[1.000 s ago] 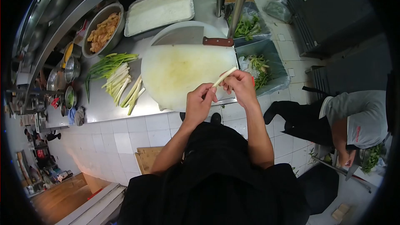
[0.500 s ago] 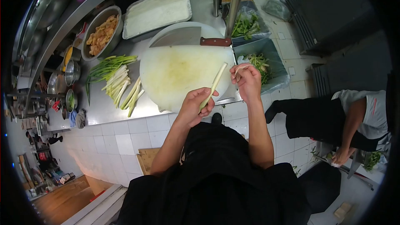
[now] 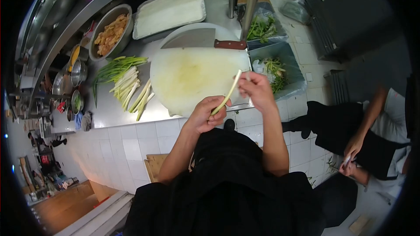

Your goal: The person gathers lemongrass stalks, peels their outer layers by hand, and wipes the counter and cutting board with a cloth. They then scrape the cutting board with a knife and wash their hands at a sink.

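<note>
The left hand (image 3: 208,116) is clenched around the lower end of a pale scallion stalk (image 3: 228,94), which slants up and to the right over the near edge of the round cutting board (image 3: 192,76). The right hand (image 3: 257,91) meets the stalk's upper tip, fingertips apparently pinching it, though the grip is too small to see clearly. A cleaver (image 3: 199,39) lies on the board's far edge; more scallions (image 3: 127,81) lie on the counter (image 3: 109,109) to the left.
</note>
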`<state>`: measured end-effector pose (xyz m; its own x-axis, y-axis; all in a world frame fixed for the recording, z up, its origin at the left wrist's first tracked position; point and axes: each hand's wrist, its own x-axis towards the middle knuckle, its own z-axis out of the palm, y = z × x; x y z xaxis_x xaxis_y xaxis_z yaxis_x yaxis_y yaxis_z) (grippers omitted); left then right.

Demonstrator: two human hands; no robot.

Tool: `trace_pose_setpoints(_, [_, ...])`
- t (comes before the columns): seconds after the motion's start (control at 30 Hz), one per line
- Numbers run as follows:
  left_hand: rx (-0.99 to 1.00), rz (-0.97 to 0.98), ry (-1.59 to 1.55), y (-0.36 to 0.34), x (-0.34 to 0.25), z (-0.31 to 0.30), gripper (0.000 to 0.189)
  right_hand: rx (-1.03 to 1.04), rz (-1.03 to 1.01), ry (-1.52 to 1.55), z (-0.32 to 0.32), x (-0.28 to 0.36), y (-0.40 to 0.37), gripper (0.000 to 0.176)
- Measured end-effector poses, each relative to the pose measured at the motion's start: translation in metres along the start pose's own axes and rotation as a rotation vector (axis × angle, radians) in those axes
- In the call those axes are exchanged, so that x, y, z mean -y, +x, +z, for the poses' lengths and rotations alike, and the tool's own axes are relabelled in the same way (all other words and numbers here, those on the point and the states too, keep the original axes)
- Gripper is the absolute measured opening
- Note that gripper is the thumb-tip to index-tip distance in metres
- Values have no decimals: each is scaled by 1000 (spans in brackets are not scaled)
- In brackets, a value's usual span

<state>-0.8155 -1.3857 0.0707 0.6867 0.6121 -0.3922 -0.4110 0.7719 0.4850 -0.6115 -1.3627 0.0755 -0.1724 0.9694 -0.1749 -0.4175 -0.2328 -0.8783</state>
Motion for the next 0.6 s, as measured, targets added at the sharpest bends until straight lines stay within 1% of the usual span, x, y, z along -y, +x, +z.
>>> trace_pose_setpoints(0.03, [62, -3, 20, -3, 1, -3, 28, -67, -50, -82, -3, 6, -2, 11])
trace_pose_setpoints(0.07, [43, 22, 13, -6, 0, -5, 28, -89, -53, -138, -9, 13, -5, 12])
trace_pose_setpoints(0.1, [68, 17, 13, -10, -1, -5, 28, -99, -56, -191, -16, 19, -6, 12])
trace_pose_setpoints(0.13, [86, 17, 12, -16, 0, -6, 28, -11, -104, -194, -24, 22, -5, 16])
trace_pose_setpoints(0.2, [42, 58, 24, -20, 0, -3, 29, -26, -126, -183, 9, 37, -8, 22])
trace_pose_setpoints(0.23, [53, 37, -10, -18, 2, -4, 29, 4, -119, -181, 17, 32, -8, 22])
trace_pose_setpoints(0.27, [70, 18, -38, -14, 0, -5, 29, 80, -84, -166, 23, 26, -7, 25])
trace_pose_setpoints(0.3, [58, 41, -39, -14, -1, -3, 29, 153, -48, -153, 29, 20, -6, 28])
trace_pose_setpoints(0.33, [82, 29, -39, -14, 0, 1, 30, 179, -46, -154, 26, 13, -5, 28])
trace_pose_setpoints(0.4, [92, 37, -47, -15, 0, 2, 30, 236, 9, -97, 14, 4, -3, 27])
trace_pose_setpoints(0.43, [121, 9, -40, -17, 0, 1, 31, 234, -11, -112, 17, 8, -5, 22])
trace_pose_setpoints(0.47, [150, -20, -33, -18, 1, 1, 31, 256, -2, -112, 15, 12, -7, 22])
trace_pose_setpoints(0.5, [185, -21, -48, -20, 2, 0, 31, 261, 28, -205, 8, 17, -9, 19])
trace_pose_setpoints(0.53, [174, -4, -53, -21, 3, 0, 31, 265, 56, -298, 3, 21, -10, 16])
trace_pose_setpoints(0.57, [186, -18, -22, -23, 3, 1, 32, 284, 61, -298, 0, 24, -10, 16])
trace_pose_setpoints(0.6, [198, -34, 10, -24, 3, 2, 32, 276, 38, -403, -2, 27, -10, 14])
